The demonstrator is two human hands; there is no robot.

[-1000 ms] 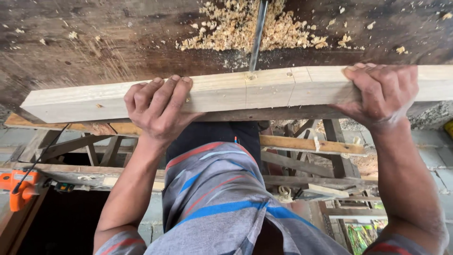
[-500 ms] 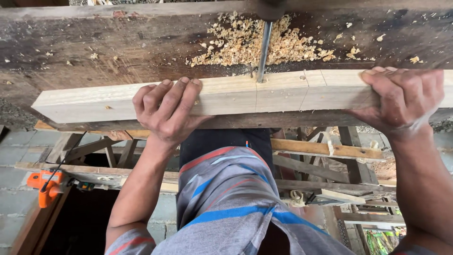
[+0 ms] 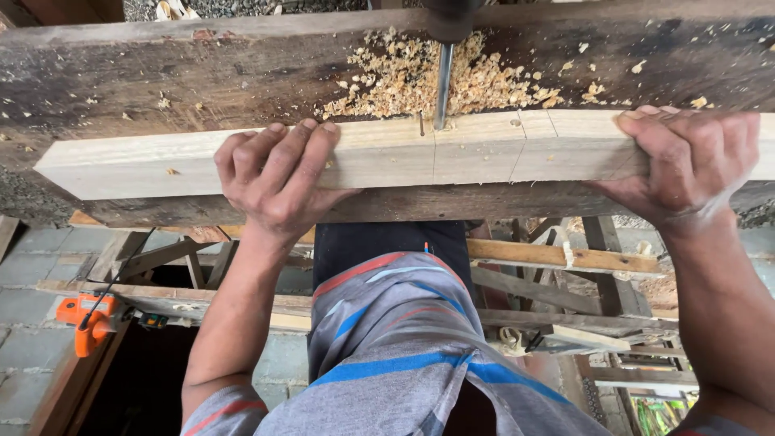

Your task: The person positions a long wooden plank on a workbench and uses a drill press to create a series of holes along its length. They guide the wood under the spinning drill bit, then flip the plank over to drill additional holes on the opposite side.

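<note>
A long pale wooden beam point(image 3: 452, 153) lies across a dark, worn workbench plank point(image 3: 202, 73), with pencil lines drawn across its face. My left hand point(image 3: 278, 173) grips the beam left of the middle, fingers curled over its top edge. My right hand point(image 3: 686, 161) clasps it near the right end. A metal drill bit point(image 3: 441, 93) comes straight down from a dark chuck point(image 3: 448, 18) and meets the beam's far edge between my hands. Pale wood shavings point(image 3: 420, 77) are heaped around the bit.
Under the bench are rough timber frames and planks point(image 3: 557, 258). An orange power tool point(image 3: 89, 315) with a black cable lies at the lower left over grey paving blocks point(image 3: 32, 274). My striped grey shirt point(image 3: 404, 347) fills the lower middle.
The view has shifted, so the beam sits lower and closer. My hands keep their grip on the beam, and the bit stays at its far edge.
</note>
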